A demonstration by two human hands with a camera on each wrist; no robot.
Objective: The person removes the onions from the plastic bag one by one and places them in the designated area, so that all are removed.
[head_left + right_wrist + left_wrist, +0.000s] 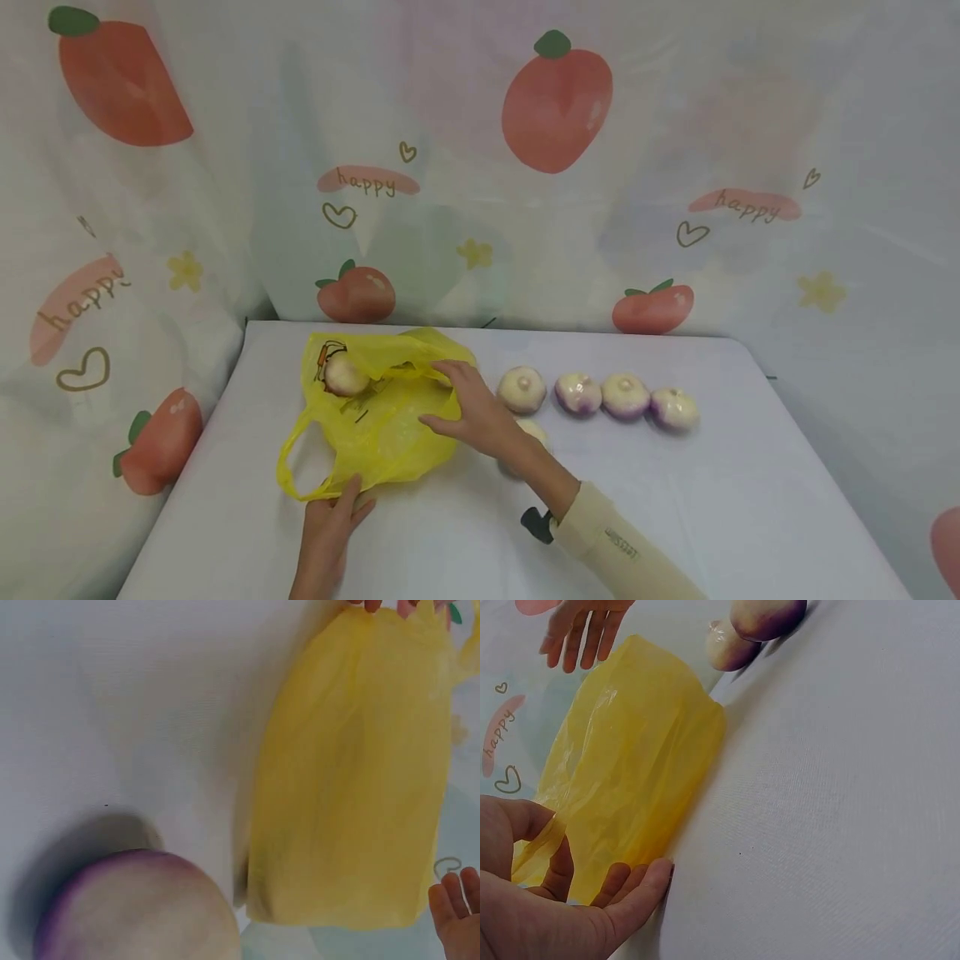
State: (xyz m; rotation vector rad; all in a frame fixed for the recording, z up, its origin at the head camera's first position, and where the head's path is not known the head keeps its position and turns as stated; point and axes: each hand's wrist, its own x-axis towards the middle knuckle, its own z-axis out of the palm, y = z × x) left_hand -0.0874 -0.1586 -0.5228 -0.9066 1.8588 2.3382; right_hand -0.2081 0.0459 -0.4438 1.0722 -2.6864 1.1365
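Observation:
A thin yellow plastic bag (405, 425) lies on the table with its mouth spread and one handle loop at the left. A round white-and-purple bulb (345, 375) sits at the bag's upper left, against printed dark and orange marks. My left hand (328, 525) is at the bag's near edge; in the left wrist view its curled fingers and thumb (641, 896) pinch the yellow film. Over the right side of the bag, my right hand (472, 408) reaches with thumb and fingers spread apart, holding nothing. Its fingertips overlap the bag's far edge in the head view.
Several white-and-purple bulbs (626, 396) stand in a row right of the bag. Another bulb (532, 429) is partly hidden under my right wrist. A printed cloth (555, 250) hangs behind and left of the white-covered table (675, 517).

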